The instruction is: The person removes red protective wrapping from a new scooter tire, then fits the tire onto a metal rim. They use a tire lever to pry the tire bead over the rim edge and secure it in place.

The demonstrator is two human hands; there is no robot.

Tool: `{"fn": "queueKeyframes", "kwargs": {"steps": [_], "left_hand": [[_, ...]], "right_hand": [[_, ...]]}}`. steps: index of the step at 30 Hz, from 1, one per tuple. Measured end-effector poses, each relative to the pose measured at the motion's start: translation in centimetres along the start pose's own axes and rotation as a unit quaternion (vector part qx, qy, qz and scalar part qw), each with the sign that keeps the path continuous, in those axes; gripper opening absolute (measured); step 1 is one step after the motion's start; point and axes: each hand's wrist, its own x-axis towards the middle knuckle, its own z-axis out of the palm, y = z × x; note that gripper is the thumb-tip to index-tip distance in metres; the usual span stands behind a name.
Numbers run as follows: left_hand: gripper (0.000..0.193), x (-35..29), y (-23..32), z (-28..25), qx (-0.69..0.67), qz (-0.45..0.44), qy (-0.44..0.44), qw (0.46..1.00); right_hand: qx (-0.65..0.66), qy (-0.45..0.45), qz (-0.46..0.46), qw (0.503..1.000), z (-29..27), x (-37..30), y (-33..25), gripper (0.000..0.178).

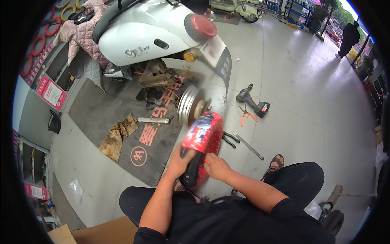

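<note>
Two hands work on one tyre in the head view. The left hand point(178, 159) is curled around the near edge of the tyre point(202, 140), which stands upright on the floor point(300, 101) just in front of the knees, most of it covered in red printed wrap, with bare black rubber showing at the near bottom. The right hand point(216, 166) presses against the same near edge, fingers closed on the wrap or rubber; exactly what it pinches cannot be told.

Just beyond the tyre the bare wheel rim point(187, 105) stands at the rear of the white scooter point(150, 32), over a dark mat point(122, 118). To the right lie black pliers point(230, 138), a flat steel lever point(248, 145), orange-handled cutters point(246, 115) and a cordless impact wrench point(252, 101).

To do this well, it seems best to brace the tyre with the left hand while the right pulls the wrap off evenly, keeping the tyre from rolling toward the tools.
</note>
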Motion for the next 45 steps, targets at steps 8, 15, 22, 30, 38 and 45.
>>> {"fn": "queueKeyframes", "kwargs": {"steps": [8, 15, 22, 30, 38, 45], "left_hand": [[0.053, 0.8, -8.5, -1.1, 0.077, -0.097, -0.214, 0.969], [0.05, -0.6, -5.6, 0.7, 0.288, 0.009, -0.229, 0.93], [0.03, -0.7, -9.8, 3.3, 0.383, 0.15, -0.167, 0.896], [0.049, -0.4, -7.4, 5.3, 0.358, 0.346, -0.164, 0.852], [0.055, 0.4, -8.0, 5.8, 0.313, 0.078, -0.071, 0.944], [0.033, 4.6, -0.5, 1.8, -0.014, 0.259, 0.173, 0.95]], "right_hand": [[0.483, -0.077, 0.319, 0.812, 4.8, 5.9, 2.4, 0.035], [0.689, -0.118, 0.318, 0.64, 6.0, 5.3, 1.9, 0.038], [0.697, -0.078, 0.294, 0.65, 0.8, 2.1, 0.6, 0.034], [0.707, -0.123, 0.265, 0.644, 2.1, 1.2, 3.2, 0.039], [0.528, 0.199, 0.177, 0.806, 2.3, 3.2, 6.4, 0.045], [0.043, 0.204, -0.24, 0.948, -8.3, 3.6, -4.6, 0.059]]}}
